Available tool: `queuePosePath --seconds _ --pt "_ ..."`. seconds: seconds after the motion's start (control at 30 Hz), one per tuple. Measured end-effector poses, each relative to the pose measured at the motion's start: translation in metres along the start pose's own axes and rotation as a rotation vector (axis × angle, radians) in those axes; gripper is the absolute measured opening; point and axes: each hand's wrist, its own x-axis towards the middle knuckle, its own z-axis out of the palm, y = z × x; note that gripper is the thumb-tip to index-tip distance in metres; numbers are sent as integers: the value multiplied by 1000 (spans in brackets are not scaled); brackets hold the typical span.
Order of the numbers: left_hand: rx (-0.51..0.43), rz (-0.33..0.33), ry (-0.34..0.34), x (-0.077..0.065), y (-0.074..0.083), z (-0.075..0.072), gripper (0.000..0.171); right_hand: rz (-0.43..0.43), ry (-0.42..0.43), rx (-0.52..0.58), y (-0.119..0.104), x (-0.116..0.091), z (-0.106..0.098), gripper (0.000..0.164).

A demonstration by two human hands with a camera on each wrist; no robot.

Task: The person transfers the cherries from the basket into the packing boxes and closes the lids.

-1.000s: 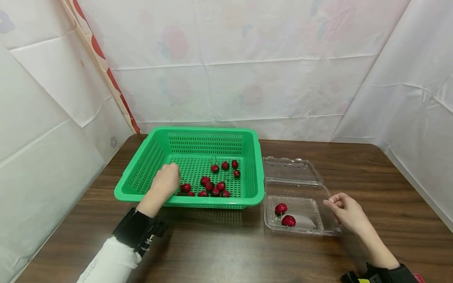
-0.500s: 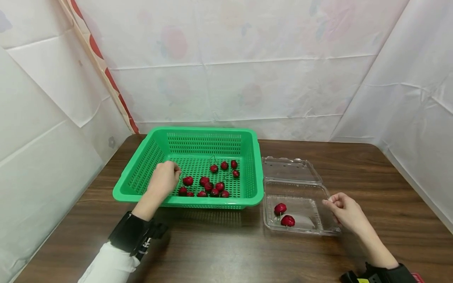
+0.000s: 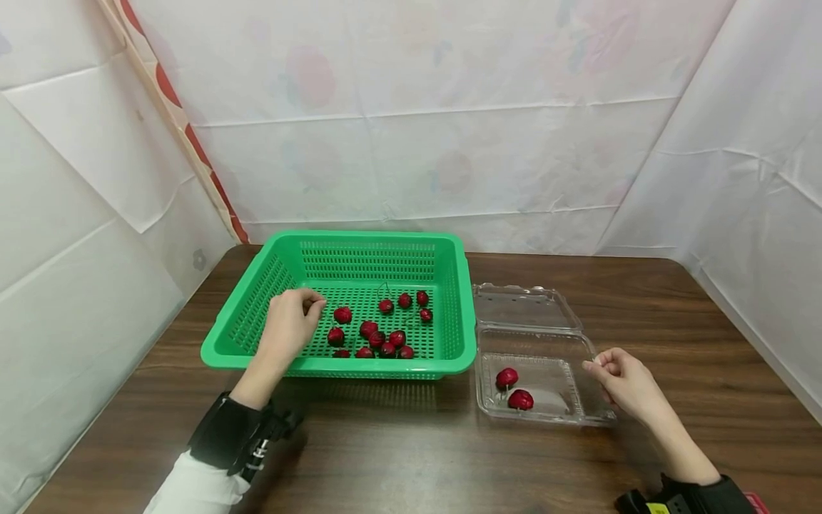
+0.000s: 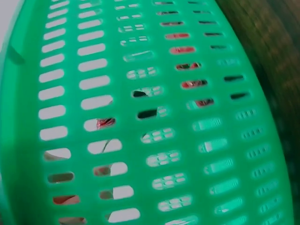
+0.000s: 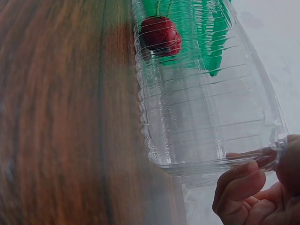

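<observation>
My left hand (image 3: 287, 325) is inside the green basket (image 3: 467, 314), thumb and fingertips pinched together on a cherry stem that hardly shows. Close by its fingertips are a dark red cherry (image 3: 342, 315) and a second cherry (image 3: 336, 336) lower down. The left wrist view is mostly basket wall, with a cherry (image 4: 106, 123) and a thin stem (image 4: 107, 145) glimpsed through the slots. On the right, my right hand (image 3: 626, 383) pinches the edge of the clear plastic clamshell (image 3: 581, 378). Two cherries lie in its tray, one (image 5: 160, 36) large in the right wrist view.
Several more cherries (image 3: 387, 348) lie in the basket's front and right parts. The clamshell's opened lid (image 3: 526, 308) lies toward the back, close to the basket's right side. White sheets (image 3: 411, 143) enclose the back and sides of the brown wooden table (image 3: 398, 450).
My left hand has risen slightly and turned so thumb and fingertips show. Two cherries near it have shifted upward in the view. The right hand keeps its grip on the clamshell.
</observation>
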Motion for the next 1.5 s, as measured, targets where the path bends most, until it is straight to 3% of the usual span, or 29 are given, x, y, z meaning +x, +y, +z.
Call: queuePosePath --seconds 0.37,0.87,1.07,1.5 --pt "-103 75 142 -8 19 1 13 -5 6 4 1 0 1 29" --pt "-256 158 253 -25 53 6 8 -7 4 2 1 1 0 30" --pt "-348 210 257 -30 68 9 9 -10 8 -2 1 1 0 30" --pt "-493 249 206 -34 101 20 10 -6 8 -6 1 1 0 31"
